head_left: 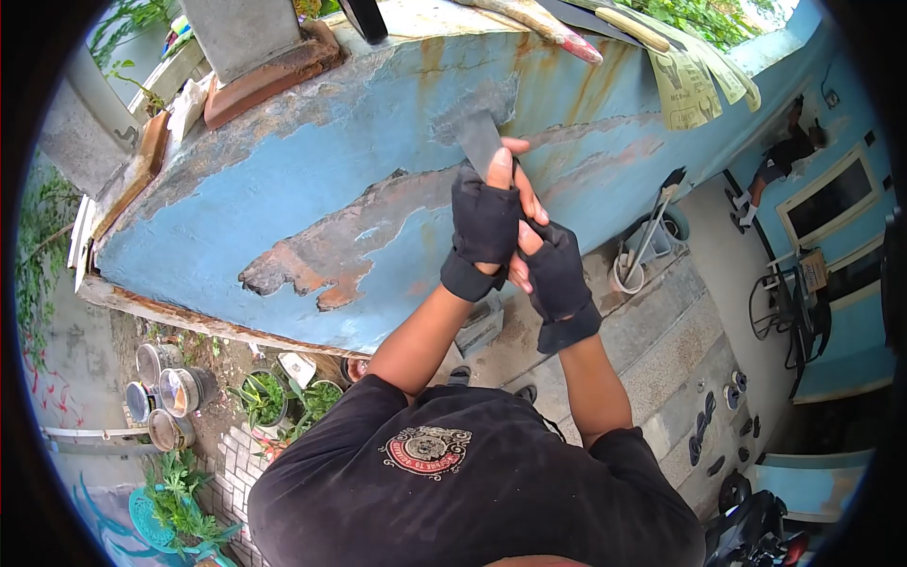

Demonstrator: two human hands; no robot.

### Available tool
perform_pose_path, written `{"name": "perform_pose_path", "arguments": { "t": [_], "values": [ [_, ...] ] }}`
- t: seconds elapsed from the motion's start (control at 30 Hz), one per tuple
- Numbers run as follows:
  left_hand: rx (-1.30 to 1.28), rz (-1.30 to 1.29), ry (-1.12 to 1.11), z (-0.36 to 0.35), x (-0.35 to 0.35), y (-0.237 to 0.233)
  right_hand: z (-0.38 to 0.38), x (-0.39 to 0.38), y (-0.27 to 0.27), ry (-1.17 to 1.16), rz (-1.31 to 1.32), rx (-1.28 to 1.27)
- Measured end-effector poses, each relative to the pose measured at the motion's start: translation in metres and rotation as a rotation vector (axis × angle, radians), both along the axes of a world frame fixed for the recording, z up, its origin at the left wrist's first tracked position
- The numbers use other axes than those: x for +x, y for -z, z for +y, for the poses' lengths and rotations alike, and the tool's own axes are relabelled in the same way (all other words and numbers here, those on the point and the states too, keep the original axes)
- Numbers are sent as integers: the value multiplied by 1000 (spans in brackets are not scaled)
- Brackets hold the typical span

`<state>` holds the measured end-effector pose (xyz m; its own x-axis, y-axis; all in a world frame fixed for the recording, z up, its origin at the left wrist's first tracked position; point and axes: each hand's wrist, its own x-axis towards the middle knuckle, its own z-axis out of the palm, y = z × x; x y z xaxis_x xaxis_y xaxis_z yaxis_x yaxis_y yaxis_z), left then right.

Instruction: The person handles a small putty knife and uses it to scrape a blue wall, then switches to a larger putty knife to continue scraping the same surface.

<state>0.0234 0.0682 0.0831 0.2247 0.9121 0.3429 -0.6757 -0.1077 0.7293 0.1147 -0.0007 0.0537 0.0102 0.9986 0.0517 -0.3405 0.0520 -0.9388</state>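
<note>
A flat grey metal scraper (479,140) presses its blade against a bare grey patch on the peeling blue wall (217,208). My left hand (487,217), in a black fingerless glove, is closed round the scraper close to the blade, its thumb lying along the metal. Just below and to the right, my right hand (553,274), gloved the same way, is closed at the rear end of the tool and touches the left hand. The handle is hidden by my fingers. Rough grey and reddish areas show where paint is gone from the wall.
Light green work gloves (694,85) and a red-tipped tool (567,38) lie on the wall's top ledge. Below stand a bucket with long-handled tools (627,272), paint cans (179,389) and potted plants (265,397). Another person (789,156) is at the far right wall.
</note>
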Motion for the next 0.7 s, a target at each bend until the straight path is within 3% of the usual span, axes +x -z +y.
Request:
{"name": "perform_pose_path", "arguments": {
  "t": [0.27,0.4,0.57,0.7],
  "values": [
    [37,4,-15,7,-2,17,5,-6,10,47,11,4],
    [32,-37,-1,7,-6,-4,9,-10,-1,48,-14,95],
    [13,-10,16,7,-4,22,5,-10,10,68,-8,37],
    [24,-52,9,9,-9,2,7,-12,-2,64,-34,37]
  ]
}}
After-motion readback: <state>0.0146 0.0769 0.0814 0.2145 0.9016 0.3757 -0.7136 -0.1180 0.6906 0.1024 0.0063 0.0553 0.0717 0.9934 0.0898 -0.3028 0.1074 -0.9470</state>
